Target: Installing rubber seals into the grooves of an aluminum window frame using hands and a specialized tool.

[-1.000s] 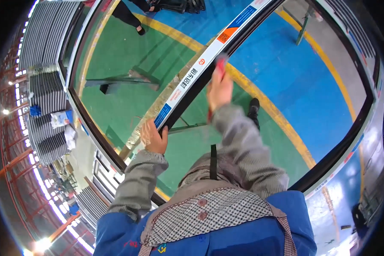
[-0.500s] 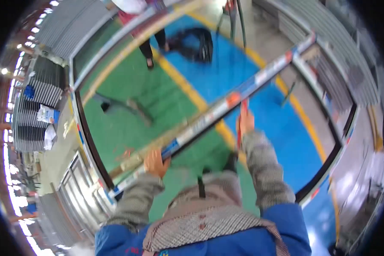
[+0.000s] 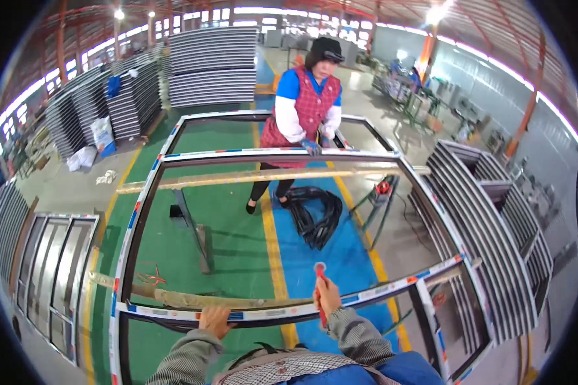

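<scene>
In front of me lies a large window frame (image 3: 263,313), dark with white protective film printed in blue and red, resting across wooden beams. My left hand (image 3: 216,321) is closed over its near crossbar, fingers on the far side. Just right of it, my right hand (image 3: 327,296) grips a red-handled tool (image 3: 320,269). The tool stands roughly upright with a small round head at the top; its exact kind is unclear. It is close to the crossbar, and I cannot tell whether it touches.
Across the frame a person in a red checked vest (image 3: 307,106) has gloved hands at the far crossbar. A black coil of rubber strip (image 3: 315,221) lies on the blue floor. Wooden beams (image 3: 199,301) run under the frame. Stacked profiles (image 3: 488,244) stand to the right.
My view has lifted and levelled, bringing the other person and the hall into sight. My left hand stays on the crossbar, and my right hand still holds the red tool beside it.
</scene>
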`<state>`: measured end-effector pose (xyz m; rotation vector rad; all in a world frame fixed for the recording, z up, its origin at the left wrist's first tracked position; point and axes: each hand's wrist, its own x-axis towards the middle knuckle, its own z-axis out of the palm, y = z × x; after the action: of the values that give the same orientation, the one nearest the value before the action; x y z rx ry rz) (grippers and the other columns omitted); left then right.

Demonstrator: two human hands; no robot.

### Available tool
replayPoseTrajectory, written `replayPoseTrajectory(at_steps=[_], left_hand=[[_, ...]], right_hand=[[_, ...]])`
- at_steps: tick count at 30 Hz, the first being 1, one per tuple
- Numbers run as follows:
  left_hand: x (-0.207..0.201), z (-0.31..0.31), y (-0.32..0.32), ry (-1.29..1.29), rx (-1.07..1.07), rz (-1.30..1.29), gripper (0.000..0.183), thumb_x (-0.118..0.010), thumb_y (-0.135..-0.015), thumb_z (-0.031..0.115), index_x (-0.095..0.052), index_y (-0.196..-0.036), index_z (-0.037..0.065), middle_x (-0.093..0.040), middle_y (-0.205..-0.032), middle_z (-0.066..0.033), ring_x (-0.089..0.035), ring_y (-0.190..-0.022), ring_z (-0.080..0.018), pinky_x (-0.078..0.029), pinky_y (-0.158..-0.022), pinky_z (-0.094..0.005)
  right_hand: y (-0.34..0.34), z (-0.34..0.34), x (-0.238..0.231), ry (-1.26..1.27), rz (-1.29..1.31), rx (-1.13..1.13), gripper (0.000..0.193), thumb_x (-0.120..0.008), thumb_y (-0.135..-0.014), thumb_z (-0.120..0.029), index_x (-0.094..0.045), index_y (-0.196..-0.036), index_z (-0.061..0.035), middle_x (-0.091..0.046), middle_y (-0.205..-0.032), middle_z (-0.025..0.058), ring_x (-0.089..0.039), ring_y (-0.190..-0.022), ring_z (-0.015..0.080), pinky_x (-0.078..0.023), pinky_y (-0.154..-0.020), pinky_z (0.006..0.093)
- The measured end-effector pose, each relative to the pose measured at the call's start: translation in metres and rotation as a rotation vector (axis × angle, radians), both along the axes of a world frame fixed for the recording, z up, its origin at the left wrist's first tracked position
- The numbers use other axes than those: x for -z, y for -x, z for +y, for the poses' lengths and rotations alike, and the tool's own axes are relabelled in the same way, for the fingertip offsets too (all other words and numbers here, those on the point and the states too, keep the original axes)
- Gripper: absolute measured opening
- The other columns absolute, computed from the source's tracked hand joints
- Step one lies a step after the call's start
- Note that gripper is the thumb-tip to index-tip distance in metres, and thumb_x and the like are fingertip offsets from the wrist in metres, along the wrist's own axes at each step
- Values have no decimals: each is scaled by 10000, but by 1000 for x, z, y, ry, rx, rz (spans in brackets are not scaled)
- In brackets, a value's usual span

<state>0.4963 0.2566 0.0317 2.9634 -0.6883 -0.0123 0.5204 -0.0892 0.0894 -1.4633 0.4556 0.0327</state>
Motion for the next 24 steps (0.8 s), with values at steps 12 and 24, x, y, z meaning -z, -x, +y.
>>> replayPoseTrajectory(at_steps=[12,24], left_hand=[[18,-9,4,-102,-97,-147,484,-735,-663,445,-578,-963,99,-589,-935,-60,-555,-931,-254,-398,-832,-394],[6,-36,-1,19,-195,-226,519,-733,-621,465,-590,-955,94,-576,-932,-37,-544,-930,-229,-409,-833,-352]], right_hand=[[-31,-18,-22,-82,86,-574,265,-492,-956,-324,-458,-870,-75,-448,-609,5,-415,-440,83,-363,-397,238],[-27,-12,-38,171,-26,-747,328,-453,-972,-368,-533,-880,-63,-559,-751,23,-520,-579,112,-454,-499,277]])
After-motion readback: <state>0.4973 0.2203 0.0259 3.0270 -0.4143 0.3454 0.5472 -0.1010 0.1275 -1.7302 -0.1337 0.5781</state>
